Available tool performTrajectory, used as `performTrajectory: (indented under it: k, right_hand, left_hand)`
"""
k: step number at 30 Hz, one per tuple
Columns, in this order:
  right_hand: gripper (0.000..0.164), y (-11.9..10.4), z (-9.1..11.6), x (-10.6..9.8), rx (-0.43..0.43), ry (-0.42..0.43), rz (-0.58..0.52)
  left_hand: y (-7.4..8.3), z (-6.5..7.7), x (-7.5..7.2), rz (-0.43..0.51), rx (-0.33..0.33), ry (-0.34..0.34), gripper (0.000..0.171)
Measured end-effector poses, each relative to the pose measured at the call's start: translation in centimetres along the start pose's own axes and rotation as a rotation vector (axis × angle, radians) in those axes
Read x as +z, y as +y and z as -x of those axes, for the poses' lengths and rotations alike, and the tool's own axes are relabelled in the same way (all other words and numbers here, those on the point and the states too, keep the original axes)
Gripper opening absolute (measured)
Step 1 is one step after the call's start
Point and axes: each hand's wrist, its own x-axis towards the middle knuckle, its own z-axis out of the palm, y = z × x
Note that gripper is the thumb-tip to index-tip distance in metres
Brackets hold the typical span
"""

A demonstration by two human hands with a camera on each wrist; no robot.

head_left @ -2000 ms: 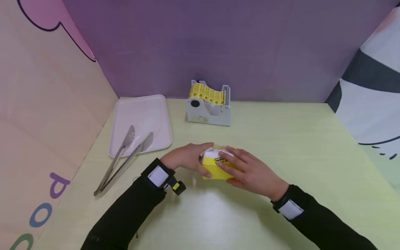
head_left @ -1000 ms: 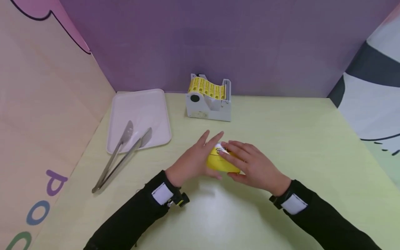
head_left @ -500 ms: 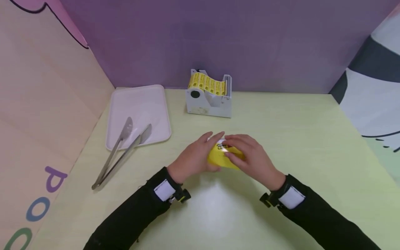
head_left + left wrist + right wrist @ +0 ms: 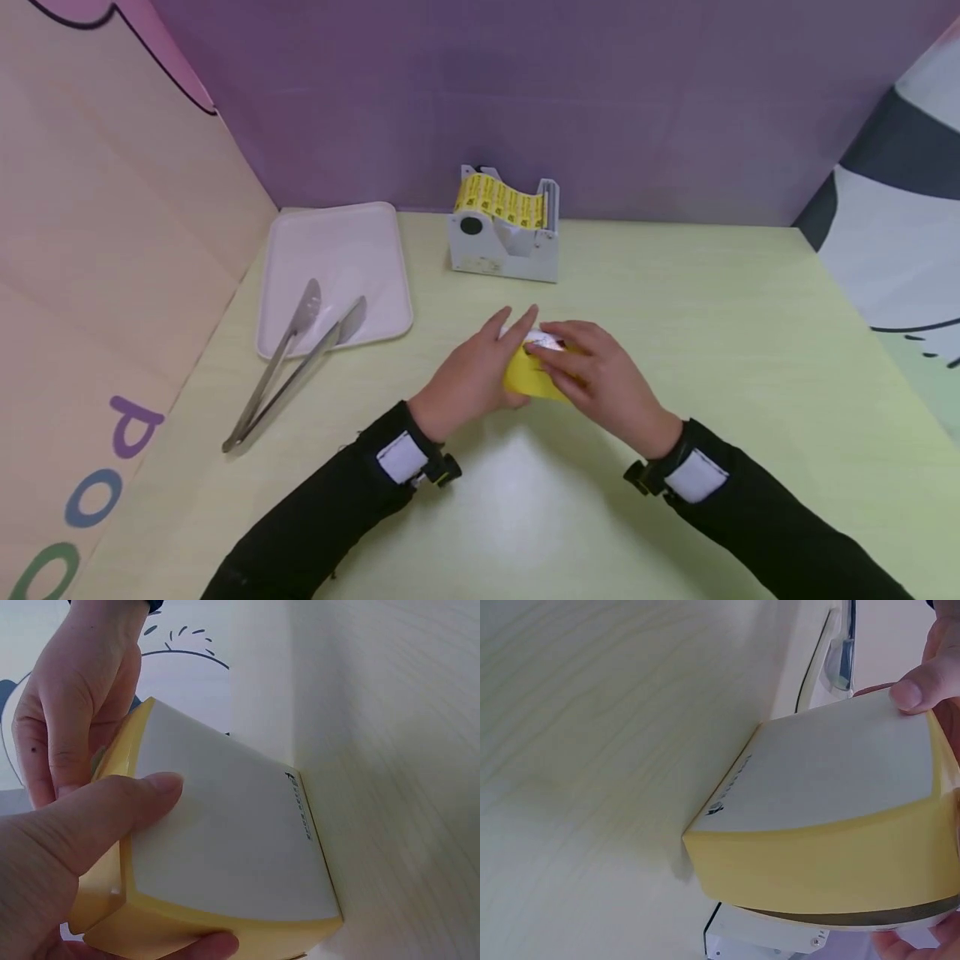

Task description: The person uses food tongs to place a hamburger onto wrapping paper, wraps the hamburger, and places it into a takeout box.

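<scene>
A yellow and white paper food box [image 4: 528,382] is held between both hands above the table's middle. My left hand [image 4: 468,383] grips its left side, and in the left wrist view the thumb [image 4: 154,795] lies on the white face with a finger under the yellow edge. With fingers bent over the box's top, my right hand [image 4: 618,383] pinches at the upper edge, where the fingertips are partly hidden. The box's lower edge seems to meet the tabletop in the right wrist view. A dark gap shows along one yellow side there.
Behind the hands stands a white label dispenser [image 4: 504,250] with a roll of yellow labels [image 4: 498,200]. At the back left lies a white tray [image 4: 337,242]. Metal tongs [image 4: 262,400] lean across its front edge. A purple wall panel [image 4: 600,108] bounds the pale table [image 4: 712,308].
My left hand has moved round the box's left side, its fingers now pointing up. The right hand's fingers, earlier straighter, have bent over the top. The box has turned slightly. Tray, tongs and dispenser stay put.
</scene>
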Motion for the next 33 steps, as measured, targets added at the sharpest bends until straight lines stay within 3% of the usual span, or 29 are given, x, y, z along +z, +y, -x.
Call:
performTrajectory:
  k: [16, 26, 33]
  right_hand:
    - [0.039, 0.6, 0.1, 0.1, -0.026, 0.002, -0.054]
    - [0.027, 0.4, -0.6, 0.0, 0.133, 0.014, -0.262]
    - [0.031, 1.1, -0.8, -0.5, 0.033, -0.017, -0.244]
  left_hand:
    - [0.0, -0.4, -0.2, -0.019, -0.003, -0.032, 0.107]
    - [-0.1, -0.5, -0.2, 0.033, -0.020, -0.052, 0.107]
    - [0.0, -0.6, -0.3, 0.037, -0.016, -0.052, 0.105]
